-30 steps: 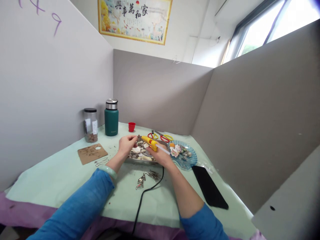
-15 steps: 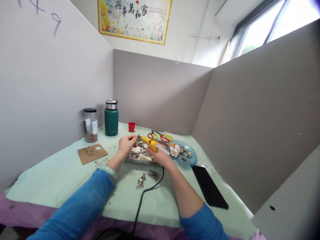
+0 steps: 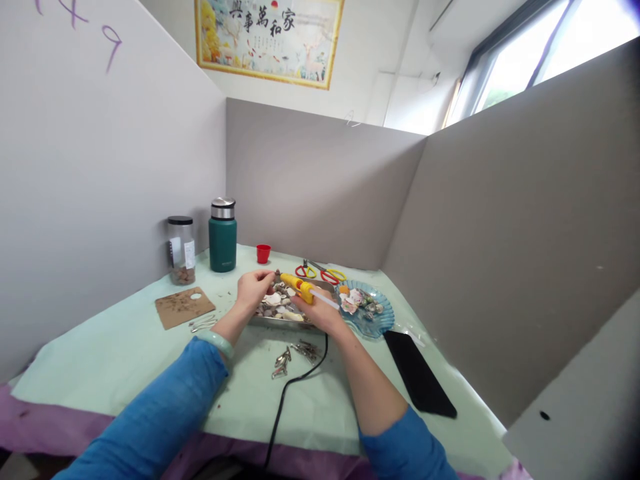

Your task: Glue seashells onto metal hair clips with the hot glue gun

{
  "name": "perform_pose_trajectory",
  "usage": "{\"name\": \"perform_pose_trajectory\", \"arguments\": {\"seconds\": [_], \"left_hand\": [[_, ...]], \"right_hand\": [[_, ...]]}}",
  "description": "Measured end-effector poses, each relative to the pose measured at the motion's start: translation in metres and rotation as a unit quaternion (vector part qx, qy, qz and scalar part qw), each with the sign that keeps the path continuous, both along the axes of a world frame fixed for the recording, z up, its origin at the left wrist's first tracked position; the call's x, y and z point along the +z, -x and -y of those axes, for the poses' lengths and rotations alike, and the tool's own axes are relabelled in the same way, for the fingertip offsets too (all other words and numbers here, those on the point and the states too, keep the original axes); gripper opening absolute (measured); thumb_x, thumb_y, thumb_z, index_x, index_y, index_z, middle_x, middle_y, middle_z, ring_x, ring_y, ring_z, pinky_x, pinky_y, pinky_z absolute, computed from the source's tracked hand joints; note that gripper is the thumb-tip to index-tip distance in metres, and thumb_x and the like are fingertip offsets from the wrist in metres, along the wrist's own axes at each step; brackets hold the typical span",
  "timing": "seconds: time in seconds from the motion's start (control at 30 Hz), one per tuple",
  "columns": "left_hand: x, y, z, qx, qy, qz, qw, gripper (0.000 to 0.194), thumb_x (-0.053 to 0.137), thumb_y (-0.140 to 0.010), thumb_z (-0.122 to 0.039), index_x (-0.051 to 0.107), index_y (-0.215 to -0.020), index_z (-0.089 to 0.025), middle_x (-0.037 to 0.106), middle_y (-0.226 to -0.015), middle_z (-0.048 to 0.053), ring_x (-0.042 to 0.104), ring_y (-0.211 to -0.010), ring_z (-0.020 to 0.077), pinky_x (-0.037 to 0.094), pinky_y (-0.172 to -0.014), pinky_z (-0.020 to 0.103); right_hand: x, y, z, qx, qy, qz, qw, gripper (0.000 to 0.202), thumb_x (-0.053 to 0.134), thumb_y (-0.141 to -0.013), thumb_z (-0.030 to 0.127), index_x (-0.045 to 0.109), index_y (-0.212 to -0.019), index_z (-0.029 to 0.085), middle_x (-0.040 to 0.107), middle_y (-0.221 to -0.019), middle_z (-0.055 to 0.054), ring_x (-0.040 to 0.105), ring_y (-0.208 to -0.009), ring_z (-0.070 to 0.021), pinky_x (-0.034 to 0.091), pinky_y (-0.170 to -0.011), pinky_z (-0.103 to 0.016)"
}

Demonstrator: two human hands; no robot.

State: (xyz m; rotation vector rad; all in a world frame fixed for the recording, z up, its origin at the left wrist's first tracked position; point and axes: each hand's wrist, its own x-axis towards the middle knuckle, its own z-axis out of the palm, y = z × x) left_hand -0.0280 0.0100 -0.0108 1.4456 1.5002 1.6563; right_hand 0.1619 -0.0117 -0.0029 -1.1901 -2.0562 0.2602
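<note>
My right hand is closed around a yellow glue gun, its nozzle pointing left and a pale glue stick coming out of its rear. My left hand pinches a small brownish piece right at the nozzle; what it is cannot be made out. Both hands are over a metal tray of shells and pebbles. A black cord runs from below my right hand to the table's front edge. Several metal clips lie in front of the tray.
Left: brown card, clear jar, green bottle. Behind the tray: red cup, scissors. Right: blue plate with shells, black phone-like slab. Grey partitions enclose the table.
The glue gun's nozzle has shifted very slightly left, closer to the small piece in my left hand. Everything else looks the same.
</note>
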Motion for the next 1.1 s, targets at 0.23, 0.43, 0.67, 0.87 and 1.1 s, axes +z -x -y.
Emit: {"name": "perform_pose_trajectory", "arguments": {"seconds": [0.23, 0.43, 0.67, 0.87, 1.1], "left_hand": [[-0.0028, 0.0019, -0.0033, 0.002, -0.003, -0.004, 1.000, 0.034, 0.062, -0.068, -0.043, 0.073, -0.084, -0.015, 0.061, -0.047, 0.000, 0.060, -0.050, 0.0158, 0.043, -0.051, 0.023], [-0.0021, 0.0018, -0.0018, 0.003, -0.005, -0.015, 1.000, 0.036, 0.061, -0.068, -0.044, 0.073, -0.084, -0.015, 0.061, -0.047, 0.000, 0.060, -0.051, 0.0163, 0.043, -0.051, 0.023], [-0.0021, 0.0016, -0.0022, 0.002, -0.006, -0.009, 1.000, 0.036, 0.062, -0.068, -0.044, 0.073, -0.085, -0.014, 0.061, -0.048, 0.001, 0.059, -0.050, 0.0160, 0.043, -0.050, 0.023], [-0.0037, 0.0025, -0.0038, 0.002, -0.001, -0.008, 1.000, 0.033, 0.061, -0.069, -0.042, 0.073, -0.085, -0.015, 0.061, -0.048, 0.000, 0.060, -0.050, 0.0159, 0.043, -0.051, 0.023], [-0.0049, 0.0030, -0.0048, 0.004, -0.003, -0.009, 1.000, 0.035, 0.061, -0.068, -0.043, 0.073, -0.085, -0.015, 0.061, -0.047, 0.000, 0.060, -0.050, 0.0163, 0.042, -0.050, 0.023]], "right_hand": [[-0.0034, -0.0012, -0.0027, 0.003, 0.009, -0.023, 1.000, 0.028, 0.056, -0.080, 0.047, 0.063, -0.091, 0.022, 0.063, -0.076, 0.000, 0.055, -0.068, -0.0161, 0.035, -0.059, -0.025], [-0.0037, -0.0017, -0.0032, 0.005, 0.001, -0.018, 1.000, 0.030, 0.055, -0.080, 0.050, 0.063, -0.091, 0.022, 0.063, -0.076, 0.000, 0.055, -0.068, -0.0163, 0.034, -0.059, -0.025], [-0.0011, -0.0004, -0.0017, 0.004, -0.002, 0.003, 1.000, 0.026, 0.056, -0.081, 0.046, 0.062, -0.087, 0.021, 0.063, -0.077, 0.000, 0.054, -0.069, -0.0160, 0.033, -0.059, -0.024], [-0.0008, -0.0008, -0.0018, 0.002, 0.000, 0.003, 1.000, 0.028, 0.056, -0.081, 0.047, 0.063, -0.092, 0.022, 0.064, -0.079, -0.001, 0.055, -0.072, -0.0174, 0.034, -0.060, -0.025], [-0.0016, -0.0011, -0.0016, -0.002, 0.000, 0.002, 1.000, 0.028, 0.056, -0.081, 0.047, 0.063, -0.094, 0.024, 0.064, -0.079, 0.000, 0.056, -0.071, -0.0171, 0.034, -0.059, -0.025]]}}
